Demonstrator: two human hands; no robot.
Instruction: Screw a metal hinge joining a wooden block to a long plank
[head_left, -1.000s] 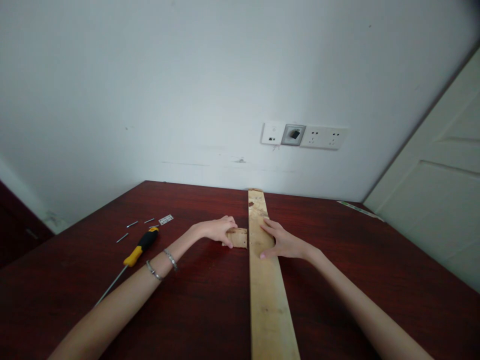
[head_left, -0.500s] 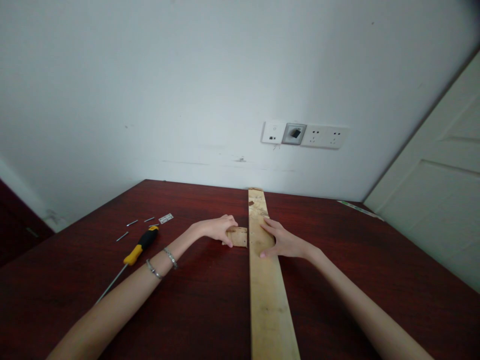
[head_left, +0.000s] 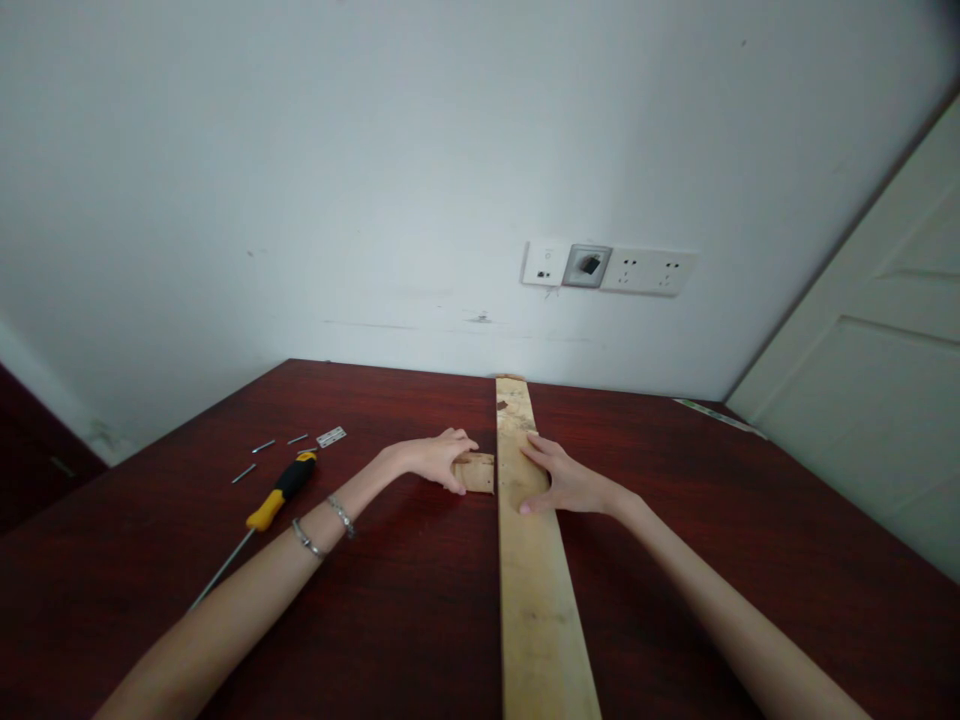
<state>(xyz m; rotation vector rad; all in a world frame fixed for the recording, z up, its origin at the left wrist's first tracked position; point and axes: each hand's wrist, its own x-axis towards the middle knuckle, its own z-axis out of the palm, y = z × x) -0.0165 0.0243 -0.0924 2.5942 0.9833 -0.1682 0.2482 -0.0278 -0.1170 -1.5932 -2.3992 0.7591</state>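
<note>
A long pale wooden plank [head_left: 536, 590] lies on the dark red table [head_left: 405, 610], running from the near edge to the wall. A short wooden block [head_left: 478, 473] butts against the plank's left side. My left hand [head_left: 433, 461] grips that block, fingers curled over its top and left end. My right hand [head_left: 561, 478] rests flat on the plank, fingers stretched out and pressing down just right of the block.
A screwdriver with a yellow and black handle [head_left: 279, 491] lies left of my left forearm. Beyond it are a few loose screws [head_left: 262, 447] and a small metal hinge [head_left: 331, 437]. Wall sockets [head_left: 609, 269] sit above the table; a white door [head_left: 877, 360] stands at right.
Almost nothing differs. My left hand has shifted very slightly on the block; the plank, block and right hand stay where they were.
</note>
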